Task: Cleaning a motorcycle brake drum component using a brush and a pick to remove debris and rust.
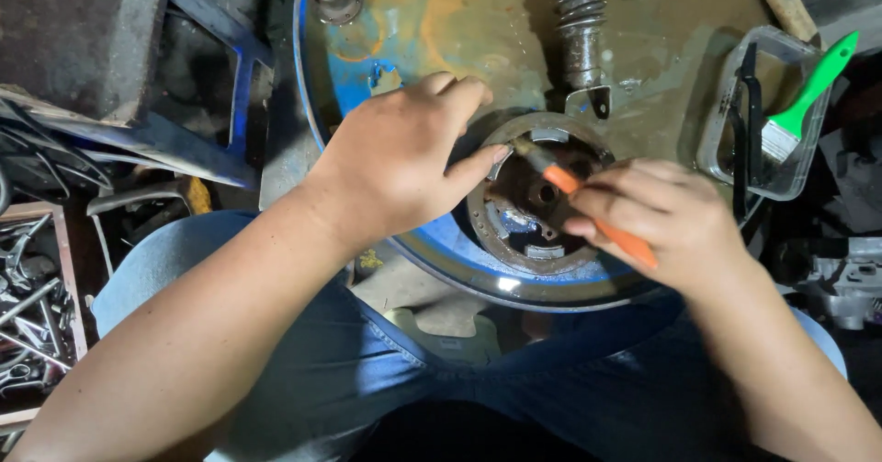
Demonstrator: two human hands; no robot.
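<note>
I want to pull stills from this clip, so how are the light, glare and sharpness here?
Head view: bright centre, dark corners; glare on the drum rim; right hand and orange-handled brush slightly motion-blurred; left hand sharp.

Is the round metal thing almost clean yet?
Not yet, it seems. The left hand steadies the round metal part on the blue drum top, and the right hand works an orange-handled brush inside it. The part looks rusty and grimy all round. A green-handled brush sits unused in the clear tub.
</note>
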